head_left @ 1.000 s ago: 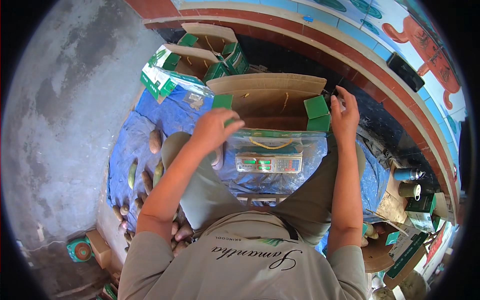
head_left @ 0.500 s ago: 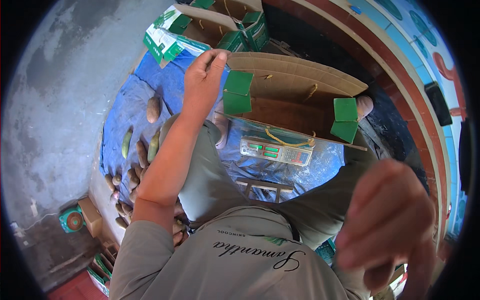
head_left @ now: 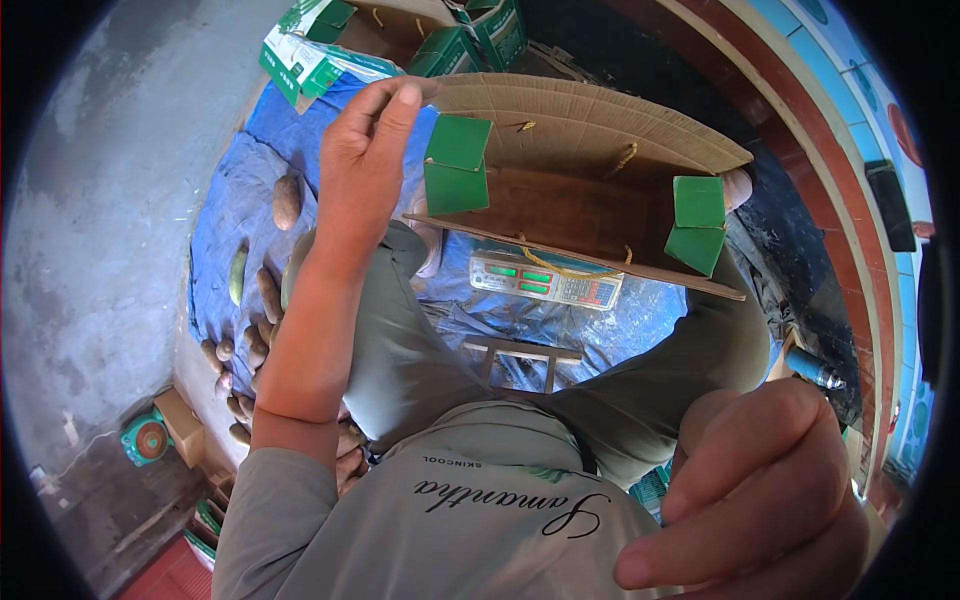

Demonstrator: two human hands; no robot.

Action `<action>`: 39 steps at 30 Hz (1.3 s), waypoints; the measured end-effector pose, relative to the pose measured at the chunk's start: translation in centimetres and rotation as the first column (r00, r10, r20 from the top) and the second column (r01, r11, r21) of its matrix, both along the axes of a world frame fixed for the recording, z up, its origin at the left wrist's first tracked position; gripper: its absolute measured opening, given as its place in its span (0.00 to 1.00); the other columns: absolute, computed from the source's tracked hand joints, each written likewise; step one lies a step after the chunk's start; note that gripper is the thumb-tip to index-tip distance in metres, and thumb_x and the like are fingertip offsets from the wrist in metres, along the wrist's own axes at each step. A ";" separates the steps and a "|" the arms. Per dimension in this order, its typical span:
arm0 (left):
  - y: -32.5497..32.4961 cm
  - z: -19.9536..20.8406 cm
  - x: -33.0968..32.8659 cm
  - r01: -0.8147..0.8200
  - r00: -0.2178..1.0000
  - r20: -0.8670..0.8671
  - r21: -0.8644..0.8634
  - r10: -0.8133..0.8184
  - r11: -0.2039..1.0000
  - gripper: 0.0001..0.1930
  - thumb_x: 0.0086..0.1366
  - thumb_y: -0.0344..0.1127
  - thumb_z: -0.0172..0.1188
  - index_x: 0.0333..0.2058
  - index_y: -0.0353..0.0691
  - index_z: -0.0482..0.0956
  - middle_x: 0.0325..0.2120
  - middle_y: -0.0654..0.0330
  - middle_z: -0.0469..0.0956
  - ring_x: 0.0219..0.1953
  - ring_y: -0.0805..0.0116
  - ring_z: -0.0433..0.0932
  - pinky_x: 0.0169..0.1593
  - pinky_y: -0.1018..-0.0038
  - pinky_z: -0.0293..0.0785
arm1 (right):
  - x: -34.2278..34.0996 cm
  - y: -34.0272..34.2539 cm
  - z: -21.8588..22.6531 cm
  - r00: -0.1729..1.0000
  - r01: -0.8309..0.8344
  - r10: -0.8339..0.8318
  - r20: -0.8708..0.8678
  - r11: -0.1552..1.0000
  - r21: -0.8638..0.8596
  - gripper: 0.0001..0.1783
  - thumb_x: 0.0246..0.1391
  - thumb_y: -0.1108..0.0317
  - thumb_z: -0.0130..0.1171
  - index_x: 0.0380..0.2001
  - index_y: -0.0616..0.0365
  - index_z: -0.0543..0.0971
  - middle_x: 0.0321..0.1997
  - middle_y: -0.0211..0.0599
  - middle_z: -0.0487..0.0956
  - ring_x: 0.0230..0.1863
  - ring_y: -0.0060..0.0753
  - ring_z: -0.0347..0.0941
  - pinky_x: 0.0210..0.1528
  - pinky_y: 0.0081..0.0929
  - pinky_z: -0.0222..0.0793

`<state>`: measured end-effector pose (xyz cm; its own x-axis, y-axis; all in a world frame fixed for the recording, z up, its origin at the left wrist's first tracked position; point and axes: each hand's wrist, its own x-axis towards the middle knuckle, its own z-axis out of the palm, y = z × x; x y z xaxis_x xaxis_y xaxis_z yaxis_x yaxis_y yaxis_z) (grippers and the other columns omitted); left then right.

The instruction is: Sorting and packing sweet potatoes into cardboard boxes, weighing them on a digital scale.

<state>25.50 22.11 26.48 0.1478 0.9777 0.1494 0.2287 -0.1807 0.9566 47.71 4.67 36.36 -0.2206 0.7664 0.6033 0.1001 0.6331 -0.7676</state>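
An open cardboard box (head_left: pixel 560 205) with green end flaps and yellow rope handles stands in front of me, above a digital scale (head_left: pixel 545 280) with lit green displays. The box's near side hides part of the scale. My left hand (head_left: pixel 368 145) is closed with thumb and fingers at the left end of the box's raised far flap. Close to the camera at the lower right, my right hand (head_left: pixel 760 490) is raised with its fingers curled. Its palm is hidden, and I cannot make out what, if anything, it holds.
Several long brown and green fruits or roots (head_left: pixel 286 203) lie on the blue tarp (head_left: pixel 215 240) at left. More green-and-white cartons (head_left: pixel 345 45) stand at the far left. A small wooden frame (head_left: pixel 520 350) is between my legs. A teal fan-like device (head_left: pixel 145 440) sits lower left.
My right hand has moved down and its fingers show more clearly. The left hand still holds the flap, and the view has shifted slightly. A blue cylinder has come into sight at right.
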 end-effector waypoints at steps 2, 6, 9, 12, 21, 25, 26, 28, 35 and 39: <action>-0.1 0.0 -0.1 0.005 1.000 -0.018 -0.004 -0.005 1.000 0.16 0.66 0.41 0.50 0.41 0.34 0.77 0.35 0.61 0.78 0.40 0.75 0.73 0.47 0.77 0.66 | -0.1 0.0 0.3 1.000 0.008 -0.009 0.030 1.000 0.002 0.10 0.48 0.79 0.53 0.22 0.49 0.70 0.19 0.22 0.77 0.18 0.14 0.67 0.23 0.08 0.58; -0.3 0.4 0.5 0.009 1.000 0.027 0.049 -0.011 0.999 0.15 0.66 0.40 0.52 0.40 0.32 0.77 0.33 0.61 0.78 0.37 0.77 0.72 0.43 0.80 0.67 | -0.7 0.4 1.0 0.998 0.023 -0.021 0.051 0.999 -0.025 0.12 0.45 0.83 0.53 0.18 0.50 0.68 0.18 0.21 0.77 0.17 0.12 0.66 0.23 0.06 0.57; -0.1 0.0 0.3 0.016 1.000 -0.014 0.024 -0.016 1.000 0.15 0.66 0.40 0.52 0.40 0.32 0.77 0.33 0.61 0.78 0.37 0.77 0.72 0.43 0.80 0.67 | -1.6 0.8 0.2 0.996 0.059 -0.059 -0.071 0.998 -0.007 0.15 0.42 0.87 0.49 0.15 0.51 0.67 0.17 0.22 0.77 0.17 0.12 0.64 0.22 0.04 0.56; -0.1 -0.3 0.3 0.046 0.999 -0.014 0.008 -0.046 0.999 0.15 0.65 0.40 0.53 0.40 0.32 0.77 0.32 0.61 0.78 0.38 0.77 0.72 0.43 0.80 0.67 | -0.8 -2.6 -0.9 0.979 0.159 -0.169 -0.112 0.983 -0.094 0.14 0.45 0.85 0.48 0.16 0.50 0.67 0.17 0.22 0.75 0.18 0.13 0.63 0.24 0.07 0.56; 0.3 -1.3 -0.5 0.245 0.938 -0.214 -0.146 -0.273 0.958 0.15 0.65 0.41 0.53 0.40 0.33 0.77 0.34 0.62 0.77 0.40 0.74 0.72 0.48 0.77 0.66 | 0.0 1.1 -0.6 0.969 -0.082 0.121 -0.215 0.980 0.181 0.03 0.52 0.63 0.53 0.31 0.42 0.73 0.24 0.21 0.73 0.22 0.19 0.65 0.23 0.20 0.52; -0.3 -1.0 -0.1 0.370 0.816 -0.406 -0.180 -0.411 0.912 0.16 0.63 0.43 0.56 0.39 0.34 0.76 0.33 0.60 0.78 0.39 0.72 0.73 0.46 0.75 0.68 | 1.1 2.2 -1.1 0.965 0.251 -0.230 -0.124 0.947 0.202 0.09 0.53 0.66 0.47 0.25 0.59 0.73 0.23 0.33 0.70 0.24 0.26 0.61 0.30 0.25 0.52; -0.4 -1.0 0.1 0.385 0.761 -0.476 -0.216 -0.441 0.897 0.17 0.61 0.45 0.57 0.39 0.34 0.76 0.33 0.58 0.78 0.38 0.70 0.74 0.45 0.74 0.68 | 1.9 2.9 -1.6 0.949 0.314 -0.306 -0.072 0.932 0.183 0.07 0.52 0.69 0.50 0.25 0.60 0.73 0.24 0.34 0.72 0.24 0.28 0.64 0.29 0.25 0.56; -0.6 -1.2 0.0 0.397 0.700 -0.541 -0.248 -0.466 0.884 0.19 0.60 0.46 0.58 0.39 0.35 0.76 0.33 0.56 0.78 0.38 0.67 0.75 0.44 0.72 0.69 | 3.3 4.0 -3.2 0.889 0.447 -0.457 0.025 0.880 0.160 0.05 0.53 0.72 0.52 0.25 0.62 0.73 0.25 0.36 0.73 0.26 0.29 0.66 0.30 0.24 0.61; -1.0 -1.8 -0.7 0.585 0.514 -0.593 -0.286 -0.620 0.759 0.25 0.54 0.53 0.62 0.40 0.36 0.76 0.36 0.52 0.77 0.41 0.54 0.75 0.45 0.66 0.69 | 6.8 3.9 -8.5 0.753 0.656 -0.641 0.148 0.748 -0.098 0.07 0.57 0.73 0.54 0.26 0.64 0.74 0.25 0.30 0.72 0.29 0.19 0.66 0.33 0.16 0.61; -1.1 -2.1 -0.5 0.641 0.438 -0.590 -0.324 -0.678 0.696 0.25 0.51 0.52 0.64 0.41 0.38 0.76 0.38 0.52 0.76 0.43 0.53 0.73 0.47 0.65 0.68 | 9.2 3.7 -11.3 0.680 0.730 -0.721 0.132 0.652 -0.205 0.10 0.59 0.67 0.53 0.27 0.63 0.75 0.25 0.25 0.72 0.29 0.15 0.66 0.35 0.14 0.62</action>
